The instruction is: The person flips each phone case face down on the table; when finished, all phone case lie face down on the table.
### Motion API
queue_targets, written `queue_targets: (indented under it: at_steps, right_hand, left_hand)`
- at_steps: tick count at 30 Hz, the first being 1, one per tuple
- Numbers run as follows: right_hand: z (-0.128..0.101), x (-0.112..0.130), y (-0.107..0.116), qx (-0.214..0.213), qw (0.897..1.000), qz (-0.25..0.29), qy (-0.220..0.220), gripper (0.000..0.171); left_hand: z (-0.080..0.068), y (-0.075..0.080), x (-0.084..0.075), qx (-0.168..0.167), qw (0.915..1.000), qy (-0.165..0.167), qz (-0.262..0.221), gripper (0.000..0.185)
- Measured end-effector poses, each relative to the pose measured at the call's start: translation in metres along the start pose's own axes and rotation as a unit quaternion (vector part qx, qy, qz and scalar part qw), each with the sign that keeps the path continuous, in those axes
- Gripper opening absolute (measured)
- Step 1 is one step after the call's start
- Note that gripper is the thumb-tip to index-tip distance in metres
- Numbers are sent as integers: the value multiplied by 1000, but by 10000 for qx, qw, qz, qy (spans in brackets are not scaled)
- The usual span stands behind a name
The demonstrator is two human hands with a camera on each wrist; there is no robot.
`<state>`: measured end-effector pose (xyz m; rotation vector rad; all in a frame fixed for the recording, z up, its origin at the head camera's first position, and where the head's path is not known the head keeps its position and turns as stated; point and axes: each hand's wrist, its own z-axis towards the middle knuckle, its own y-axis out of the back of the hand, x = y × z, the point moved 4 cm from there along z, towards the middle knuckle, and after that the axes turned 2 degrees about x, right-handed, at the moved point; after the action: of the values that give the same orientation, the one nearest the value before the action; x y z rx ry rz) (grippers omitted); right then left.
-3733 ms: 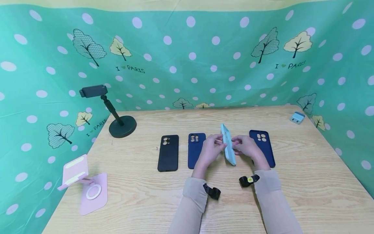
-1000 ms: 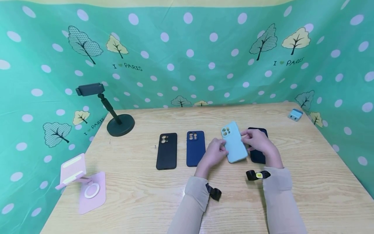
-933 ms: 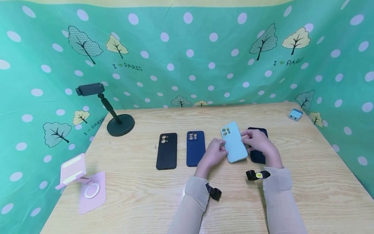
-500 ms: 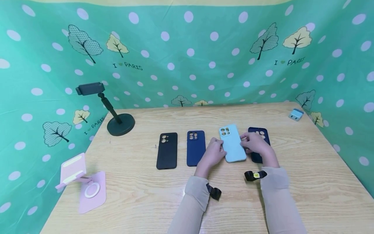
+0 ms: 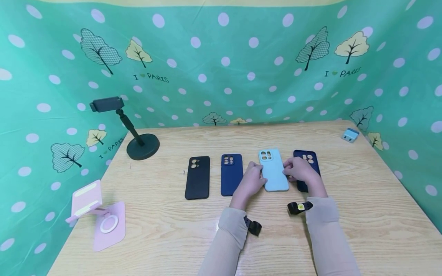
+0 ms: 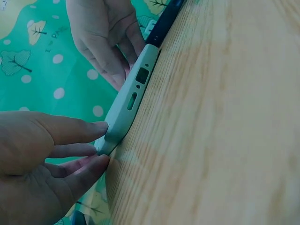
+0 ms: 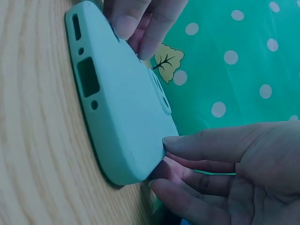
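**A:** What is different from a moment ago?

**B:** The light blue soft phone case (image 5: pixel 273 170) was tipped up off the wooden desk (image 5: pixel 362 214) and turned a little. Now it lies flat and straight in the row, back side up. Before that it stood up on its long edge between the hands.

**A:** How are the hands now?

**B:** The left hand (image 5: pixel 251 180) touches the left edge of the light blue case with its fingertips (image 6: pixel 101 127). The right hand (image 5: pixel 299 170) touches the right edge the same way. The fingers are mostly straight, so they press the edges and do not wrap round the case. Both arms reach out from the near side.

**A:** How many cases are there?

**B:** Four, side by side in the middle of the desk. From the left: one black case (image 5: pixel 197 177), one dark blue case (image 5: pixel 231 174), the light blue one, and one more dark blue case (image 5: pixel 308 161) partly under the right hand.

**A:** Anything else?

**B:** One black phone stand (image 5: pixel 132 130) far left, one pink folding stand (image 5: pixel 98 214) near left, and one small blue charger plug (image 5: pixel 350 135) far right.
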<state>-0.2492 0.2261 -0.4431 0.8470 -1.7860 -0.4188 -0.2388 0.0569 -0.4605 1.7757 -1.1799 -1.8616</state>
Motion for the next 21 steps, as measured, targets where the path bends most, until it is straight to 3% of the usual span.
queue_targets:
  at_steps: [10,15,21]
  right_hand:
    - [1,2,0,-10,9998,-118,-184,29]
    - [-3,0,7,-35,9999,-34,119,32]
    - [-21,-13,33,-438,9983,-32,393,42]
  left_hand:
    - [-3,4,-3,14,10000,-26,-94,47]
    - [-4,4,-5,-31,10000,21,-55,52]
    - [-4,3,-18,-179,9997,-76,126,54]
